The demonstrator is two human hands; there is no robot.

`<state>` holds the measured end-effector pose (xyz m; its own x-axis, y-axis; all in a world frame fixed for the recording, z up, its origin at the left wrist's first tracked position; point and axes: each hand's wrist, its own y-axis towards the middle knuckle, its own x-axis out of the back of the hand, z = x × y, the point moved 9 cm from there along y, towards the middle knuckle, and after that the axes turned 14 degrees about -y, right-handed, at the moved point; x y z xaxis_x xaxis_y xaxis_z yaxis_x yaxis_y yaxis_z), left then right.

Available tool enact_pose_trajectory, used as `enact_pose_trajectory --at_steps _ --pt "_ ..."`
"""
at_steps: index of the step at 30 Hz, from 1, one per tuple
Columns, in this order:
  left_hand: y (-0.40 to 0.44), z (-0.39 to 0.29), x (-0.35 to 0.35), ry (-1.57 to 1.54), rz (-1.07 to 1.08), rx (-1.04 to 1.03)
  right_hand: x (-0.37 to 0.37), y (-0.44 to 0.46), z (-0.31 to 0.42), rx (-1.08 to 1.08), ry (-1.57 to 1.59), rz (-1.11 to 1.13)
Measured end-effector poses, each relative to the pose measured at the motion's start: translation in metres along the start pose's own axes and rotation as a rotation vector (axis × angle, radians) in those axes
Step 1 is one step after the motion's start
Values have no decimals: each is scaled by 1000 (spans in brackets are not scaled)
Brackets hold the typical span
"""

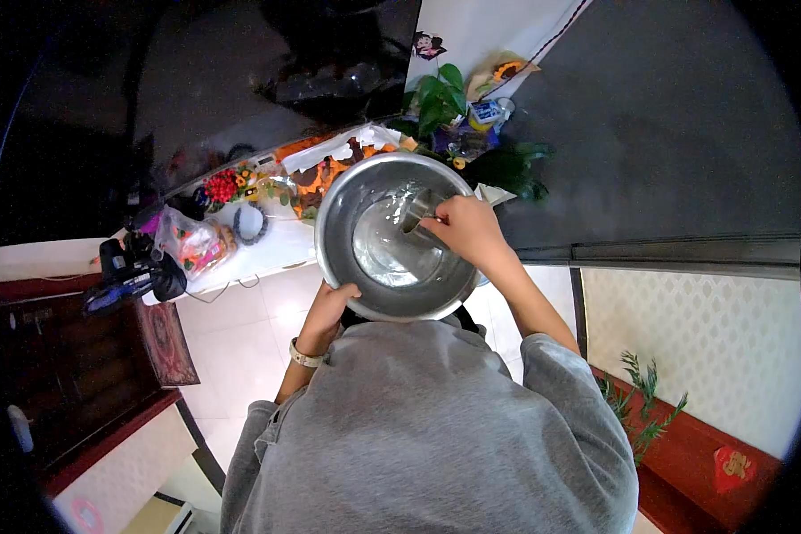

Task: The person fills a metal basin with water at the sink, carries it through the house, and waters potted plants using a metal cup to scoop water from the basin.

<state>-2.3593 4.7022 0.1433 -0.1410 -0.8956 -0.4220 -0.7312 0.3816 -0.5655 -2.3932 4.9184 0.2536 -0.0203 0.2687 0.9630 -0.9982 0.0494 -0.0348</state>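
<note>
A wide stainless steel basin (pixel 340 227) is in front of my body, with clear water (pixel 384 251) shining in its bottom. My left hand (pixel 329 308) is closed on the basin's near-left rim, the thumb over the edge. Over the right part of the basin, my right hand (pixel 468 230) is closed on a small metal cup (pixel 416 212). That cup is tilted inside the basin; whether it touches the water I cannot tell.
Behind the basin, a white cabinet top (pixel 280 251) carries a clear plastic bag (pixel 191 242), red flowers (pixel 222 186) and a leafy green plant (pixel 440 100). A large black screen (pixel 240 80) stands at the back. Another potted plant (pixel 645 405) is at lower right.
</note>
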Motion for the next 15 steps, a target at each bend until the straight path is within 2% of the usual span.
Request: enact_pose_trajectory --at_steps 11,15 --pt "-2 -5 -1 40 84 -47 -2 -10 10 -41 21 -62" --pt "-1 2 3 20 61 -11 -5 -23 -21 -147 389 9"
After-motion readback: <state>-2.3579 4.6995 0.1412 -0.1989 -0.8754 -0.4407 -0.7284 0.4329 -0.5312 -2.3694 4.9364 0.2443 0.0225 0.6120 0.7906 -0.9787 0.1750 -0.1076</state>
